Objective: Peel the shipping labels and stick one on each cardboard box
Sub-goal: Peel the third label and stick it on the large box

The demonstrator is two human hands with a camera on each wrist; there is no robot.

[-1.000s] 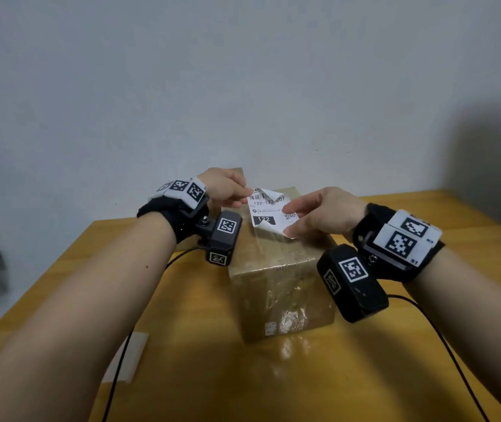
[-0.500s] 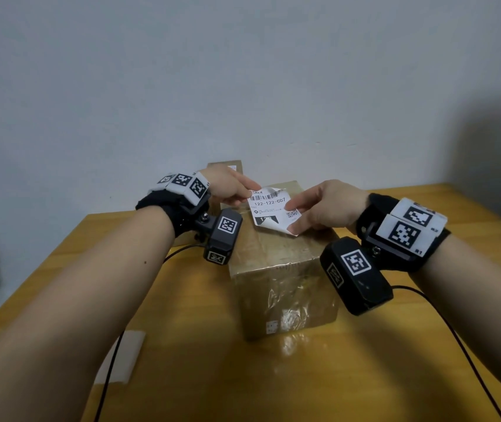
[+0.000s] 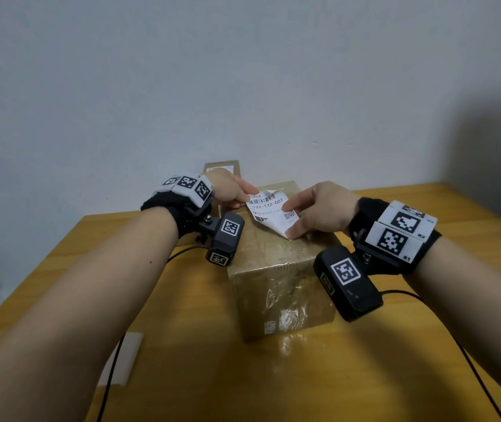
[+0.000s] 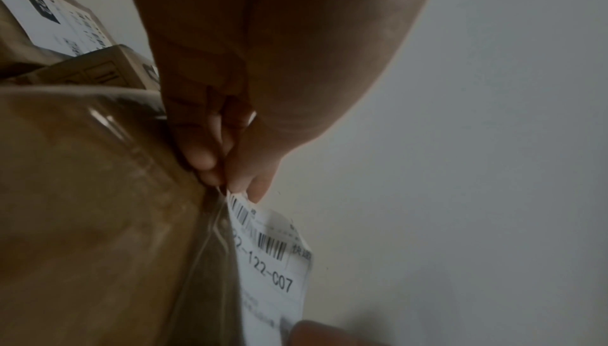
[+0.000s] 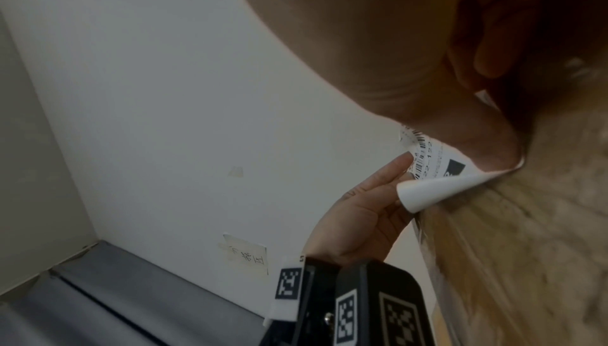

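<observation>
A taped cardboard box (image 3: 276, 269) stands in the middle of the wooden table. Just above its top hangs a white shipping label (image 3: 272, 210) printed 122-122-C07, held by both hands. My left hand (image 3: 237, 194) pinches the label's far left corner (image 4: 237, 200) between thumb and fingertips. My right hand (image 3: 313, 214) pinches its near right corner, which curls upward (image 5: 444, 190). The label's near edge lies close to the box top; whether it touches I cannot tell. A second box (image 3: 222, 169) with a label on it stands behind the left hand.
A white strip of backing paper (image 3: 124, 357) lies on the table at the near left, under my left forearm. Black cables (image 3: 471, 360) trail from both wrist cameras across the table. A grey wall rises right behind the boxes.
Both hands have lowered the label toward the top of the box and spread it flatter. The box has not moved.
</observation>
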